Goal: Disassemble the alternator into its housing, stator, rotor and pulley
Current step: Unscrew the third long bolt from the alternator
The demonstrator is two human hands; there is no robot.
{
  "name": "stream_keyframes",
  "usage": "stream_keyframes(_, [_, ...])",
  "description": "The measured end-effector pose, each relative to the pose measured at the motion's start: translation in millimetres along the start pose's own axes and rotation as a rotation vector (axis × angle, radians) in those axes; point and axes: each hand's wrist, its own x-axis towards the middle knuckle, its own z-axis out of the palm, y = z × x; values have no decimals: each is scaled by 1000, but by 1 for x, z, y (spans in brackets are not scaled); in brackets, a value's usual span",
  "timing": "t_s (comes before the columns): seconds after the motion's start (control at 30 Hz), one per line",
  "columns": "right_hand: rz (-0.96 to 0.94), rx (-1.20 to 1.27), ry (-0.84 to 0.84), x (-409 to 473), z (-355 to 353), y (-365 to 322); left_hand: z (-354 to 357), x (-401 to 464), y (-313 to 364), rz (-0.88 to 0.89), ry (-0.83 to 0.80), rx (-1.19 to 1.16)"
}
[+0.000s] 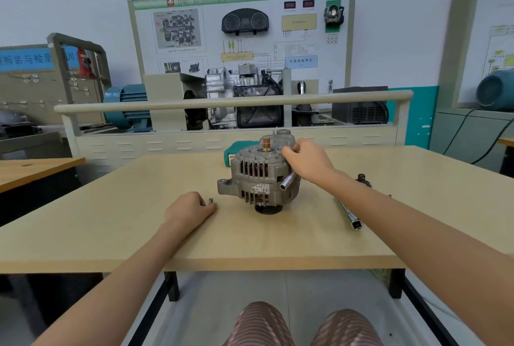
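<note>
Progress: early, alternator [260, 179] whole, pulley [268, 210] down, mid-desk toward far edge; one small bolt [210, 200] out | left hand [187, 210] rests curled on desk [111, 220], fingertips just beside bolt, holding nothing | right hand [307, 160] grips socket driver [288, 181] on housing's top right | ratchet extension [349, 213] near right edge
</note>
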Motion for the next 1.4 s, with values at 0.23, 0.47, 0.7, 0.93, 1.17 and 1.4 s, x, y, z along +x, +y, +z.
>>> stream_keyframes(0.23, [7,-12,-4,1,1,1,-1,1,1,-9,-22,-15])
stream_keyframes(0.47, [3,-4,0,0,2,0,-9,-3,4,-14,-1,-136])
stream_keyframes(0.7, [24,-4,1,-2,-1,-2,-39,-30,63,48,332,-704])
stream_keyframes(0.93, [8,-28,52,-6,-1,-3,-34,-65,137,44,-49,-719])
stream_keyframes(1.17, [-1,-16,18,-10,-4,-6,-28,-55,140,12,-5,-818])
stream_keyframes(1.4, [-16,-33,-46,-14,-15,-10,-32,-42,123,106,-33,-1000])
